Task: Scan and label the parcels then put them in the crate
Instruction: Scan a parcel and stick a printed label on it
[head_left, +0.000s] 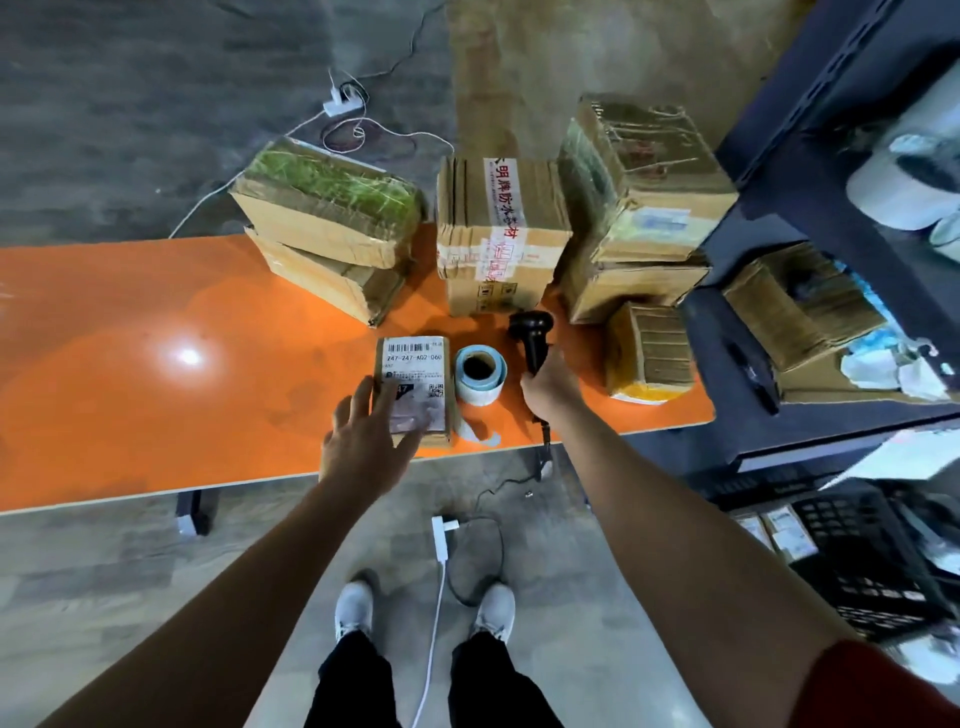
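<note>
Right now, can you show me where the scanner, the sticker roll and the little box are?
scanner (531, 332): head view, on its black head.
sticker roll (480, 383): head view, on its white side.
little box (415, 364): head view, on its top label.

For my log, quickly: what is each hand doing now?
Left hand: open, fingers spread at the small labelled cardboard parcel.
Right hand: closed on the black handheld barcode scanner.

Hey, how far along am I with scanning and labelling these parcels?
Early-to-mid. Done: the black crate already holds a few labelled parcels. In hand: right hand grips the scanner; left hand open over the small parcel beside the label roll. Left: the stacked boxes behind.
</note>
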